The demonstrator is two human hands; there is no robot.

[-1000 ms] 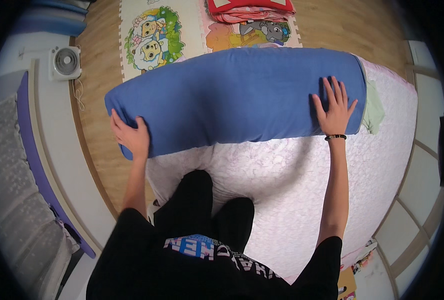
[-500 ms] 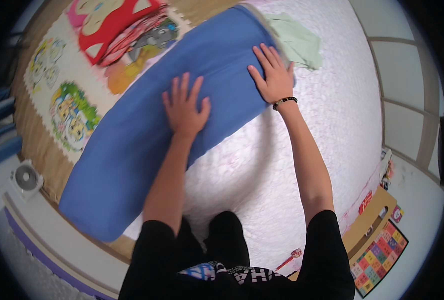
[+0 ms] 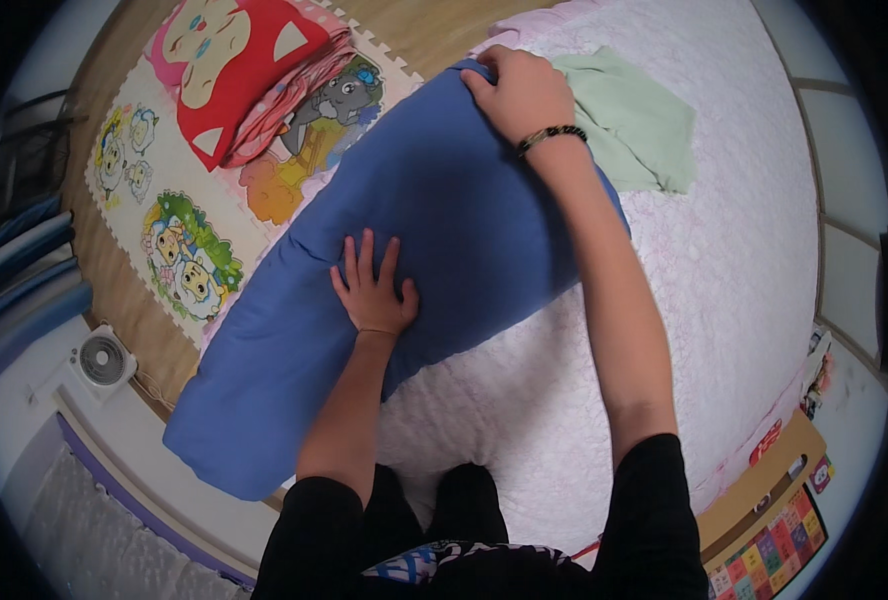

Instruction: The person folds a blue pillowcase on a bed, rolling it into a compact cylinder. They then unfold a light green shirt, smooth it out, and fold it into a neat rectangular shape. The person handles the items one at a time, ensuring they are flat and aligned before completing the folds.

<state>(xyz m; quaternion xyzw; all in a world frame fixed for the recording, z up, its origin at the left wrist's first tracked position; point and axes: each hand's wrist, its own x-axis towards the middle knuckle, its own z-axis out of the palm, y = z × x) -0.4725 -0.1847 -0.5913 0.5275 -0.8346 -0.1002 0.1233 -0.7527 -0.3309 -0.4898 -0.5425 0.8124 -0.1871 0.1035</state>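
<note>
Condition noted: the right hand (image 3: 526,95), seen half a second ago lying flat on the blue rolled bedding bundle (image 3: 454,240), has shifted to the far corner of its right end; its fingers are now bent over the edge, the thumb set apart from them on the near side; some fingertips are out of sight, so whether they pinch the fabric I cannot tell; the left hand (image 3: 376,300) remains palm down about midway along the bundle, fingers spread, pinching nothing; in my judgement the work has passed from flat pressing to handling the end, with the left hand steadying the length. Position: the bundle lies aslant on the white-and-pink patterned bedspread (image 3: 724,320), its left end near the wall side, its right end just beside a crumpled pale-green cloth (image 3: 634,125). Count: hands, two; blue bundle, one; bedspread, one; pale-green cloth, one; dark bead bracelet (image 3: 552,136), one, on the right wrist; box fan (image 3: 104,358), one, at lower left; red cushion-like textile with a face design (image 3: 254,75), one, atop pink folded fabric (image 3: 286,112), layers not countable; puzzle-edged foam mat tiles (image 3: 226,212), at least two, beneath them.
</note>
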